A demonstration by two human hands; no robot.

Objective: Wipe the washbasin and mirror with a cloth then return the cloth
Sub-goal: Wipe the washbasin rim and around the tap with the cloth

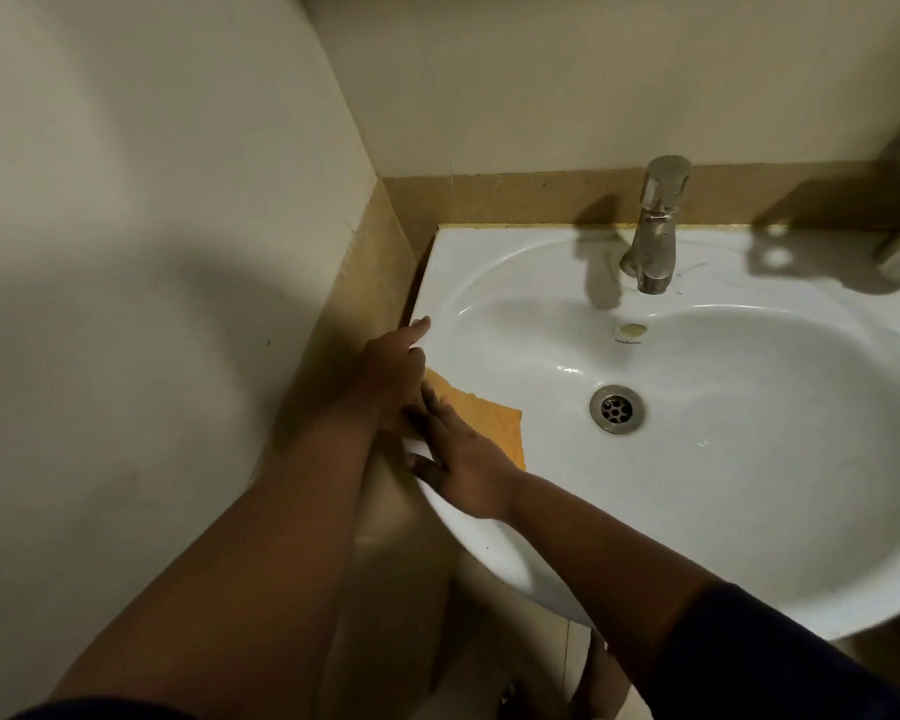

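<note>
While soft and limp on the washbasin [489,262] near-left rim, cloth [494,423]: best gathered mid-fold; left hand [393,376], right hand [463,470] flat, fingers spread.

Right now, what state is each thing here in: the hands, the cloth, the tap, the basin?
left hand: fingers mostly straight, index fingertip on the basin's left rim, lower fingers at the cloth.
right hand: fingers spread flat, pressing the cloth's edge.
orange cloth: lying flat on the basin's left slope.
tap: no water running.
washbasin: white, no standing water.
drain: open, unplugged.
</note>
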